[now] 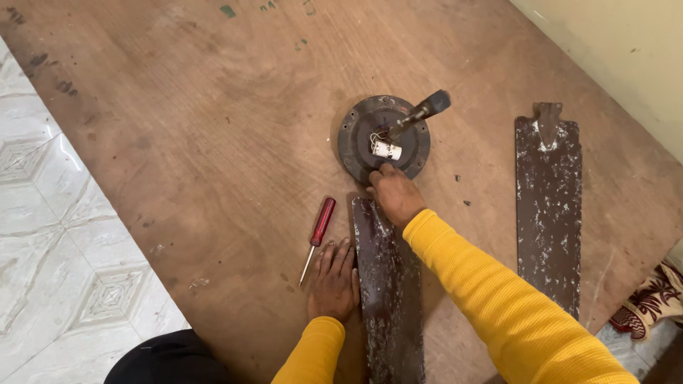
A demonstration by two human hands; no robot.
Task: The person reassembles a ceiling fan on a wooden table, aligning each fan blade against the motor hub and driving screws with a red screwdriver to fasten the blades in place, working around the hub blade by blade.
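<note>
The left hand (333, 281) lay flat on the wooden counter (213, 107), its fingers (334, 254) spread narrowly and holding nothing; the palm pressed down just beside the left edge of a worn brown fan blade (388, 299), apparently to brace the body and keep the blade from sliding. The red-handled screwdriver (318, 231) rested just left of those fingertips, close at hand but not touched.

The right hand (395, 195) reached forward over the blade's far end, where that end met the rim of the round fan motor housing (356, 139). Its fingers were curled down at that joint; whether they pinched a screw or only pressed on the blade's end could not be told, as the knuckles hid the tips. Just beyond the fingers sat a small white capacitor (388, 150) with thin wires, and the motor's shaft (420, 112) leaned up and away to the right.

A second blade (548, 206), equally flaked, lay well apart to the right of the right hand.
</note>
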